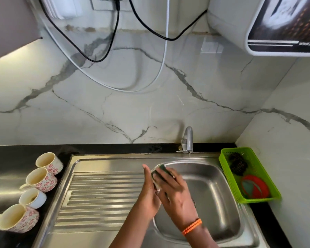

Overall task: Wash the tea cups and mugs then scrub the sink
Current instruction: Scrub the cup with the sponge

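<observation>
Sponge [161, 170] pinched in right hand [175, 196] over sink [213, 194] basin's left rim, left hand [149, 192] flat and open against it, unwashed cups [41, 179] well left on counter, nearer left hand.

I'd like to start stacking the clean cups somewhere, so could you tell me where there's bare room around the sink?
The ribbed drainboard, between the four cups and the basin, is bare. The basin itself is empty beyond the left hand and right hand, which are working a sponge. The green basket fills the right counter.
</observation>
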Demonstrator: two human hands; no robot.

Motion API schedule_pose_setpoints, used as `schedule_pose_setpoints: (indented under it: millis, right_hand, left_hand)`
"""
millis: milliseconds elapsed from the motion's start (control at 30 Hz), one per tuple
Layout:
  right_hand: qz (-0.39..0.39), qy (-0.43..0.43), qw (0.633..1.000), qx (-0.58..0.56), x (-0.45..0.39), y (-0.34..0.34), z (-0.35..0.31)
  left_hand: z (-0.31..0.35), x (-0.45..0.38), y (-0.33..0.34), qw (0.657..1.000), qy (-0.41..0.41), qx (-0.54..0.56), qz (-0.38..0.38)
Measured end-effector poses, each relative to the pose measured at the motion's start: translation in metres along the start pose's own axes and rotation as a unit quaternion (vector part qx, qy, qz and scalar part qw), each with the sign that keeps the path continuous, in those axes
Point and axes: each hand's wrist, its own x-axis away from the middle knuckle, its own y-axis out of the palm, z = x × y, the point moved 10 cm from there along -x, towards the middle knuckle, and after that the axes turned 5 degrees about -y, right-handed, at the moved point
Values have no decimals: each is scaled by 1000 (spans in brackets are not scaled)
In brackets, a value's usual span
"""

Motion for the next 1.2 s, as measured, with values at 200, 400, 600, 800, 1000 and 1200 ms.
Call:
schedule_pose_setpoints:
  millis: [200,400,600,800,1000,1200]
  right_hand:
    - [51,106,993,16,15,-3,24]
    - [10,31,999,26,18,20,-42]
    - [115,162,980,-11,40,13,-16]
    - [111,95,989,-26,30,30,-71]
    - [150,160,974,-49,28,16,-38]
    - [106,71,992,-7,9,25,-75]
  left_hand:
    - [0,23,-17,1000,-18,-1,18]
    - [5,28,-34,999,-21,-3,24]
    - [12,35,-55,998,-21,-19,60]
    - [23,30,-74,994,-35,11,105]
    - [31,36,-82,989,-22,-61,133]
    - [30,35,-76,987,-41,-39,148]
